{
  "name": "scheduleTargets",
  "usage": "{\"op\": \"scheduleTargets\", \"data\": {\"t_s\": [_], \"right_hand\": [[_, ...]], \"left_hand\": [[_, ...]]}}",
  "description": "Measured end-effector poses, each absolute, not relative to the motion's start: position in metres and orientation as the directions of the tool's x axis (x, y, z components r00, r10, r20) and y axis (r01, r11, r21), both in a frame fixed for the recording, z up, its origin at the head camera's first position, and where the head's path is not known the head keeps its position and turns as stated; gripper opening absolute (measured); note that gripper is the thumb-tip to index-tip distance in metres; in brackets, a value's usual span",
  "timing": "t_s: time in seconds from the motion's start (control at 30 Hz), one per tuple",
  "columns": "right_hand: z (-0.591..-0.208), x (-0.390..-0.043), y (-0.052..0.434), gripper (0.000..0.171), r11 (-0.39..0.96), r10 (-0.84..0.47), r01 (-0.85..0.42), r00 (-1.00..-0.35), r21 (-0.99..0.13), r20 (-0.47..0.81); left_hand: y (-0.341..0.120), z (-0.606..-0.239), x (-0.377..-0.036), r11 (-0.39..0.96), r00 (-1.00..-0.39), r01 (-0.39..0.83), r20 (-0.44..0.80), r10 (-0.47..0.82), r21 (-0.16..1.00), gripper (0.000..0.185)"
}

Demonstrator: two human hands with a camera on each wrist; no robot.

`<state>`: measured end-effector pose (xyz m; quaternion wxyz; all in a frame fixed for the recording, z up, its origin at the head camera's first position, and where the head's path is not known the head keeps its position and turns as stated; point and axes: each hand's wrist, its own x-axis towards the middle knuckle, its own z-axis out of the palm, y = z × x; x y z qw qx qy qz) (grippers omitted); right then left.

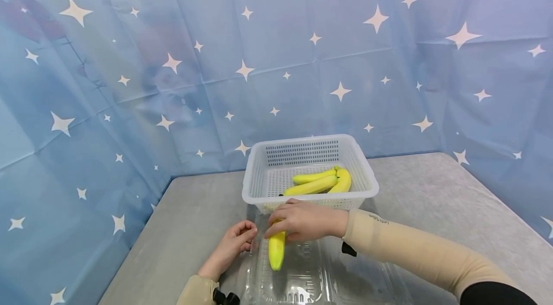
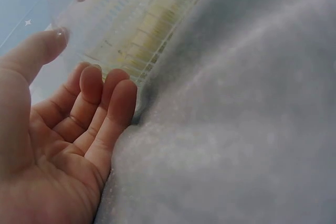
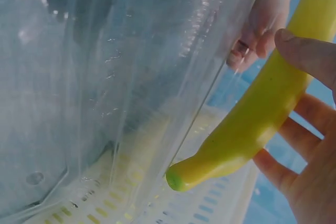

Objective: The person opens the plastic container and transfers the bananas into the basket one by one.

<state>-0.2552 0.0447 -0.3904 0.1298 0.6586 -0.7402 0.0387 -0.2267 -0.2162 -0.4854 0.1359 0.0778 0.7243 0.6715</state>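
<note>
My right hand (image 1: 298,221) holds a yellow banana (image 1: 277,250) over a clear plastic box (image 1: 298,290) with its lid part spread to the right. In the right wrist view, thumb and fingers lie on opposite sides of the banana (image 3: 257,114), its greenish tip near the box edge. My left hand (image 1: 235,245) is beside the box's left edge. Seen from the left wrist, that hand (image 2: 79,129) has loosely bent fingers with the thumb apart from them; whether it touches the plastic is hard to tell.
Behind the box stands a white perforated basket (image 1: 311,140) with several bananas (image 1: 313,185) in its right part. Both rest on a grey table (image 1: 203,209). A blue curtain with white stars (image 1: 276,55) hangs behind the table.
</note>
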Motion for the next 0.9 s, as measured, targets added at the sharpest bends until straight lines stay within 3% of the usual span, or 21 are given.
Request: {"op": "scheduleTargets", "data": {"t_s": [0.57,0.9], "right_hand": [[-0.381,-0.254,0.047,0.041,0.121,-0.960,-0.983,-0.081,0.136,0.266],[-0.380,-0.255,0.047,0.029,0.158,-0.965,-0.979,-0.125,0.129,0.232]], "left_hand": [[-0.214,-0.483,-0.224,0.089,-0.959,-0.083,-0.104,0.265,0.993,0.031],[-0.215,-0.484,-0.225,0.092,-0.958,-0.080,-0.102,0.270,0.993,0.030]]}}
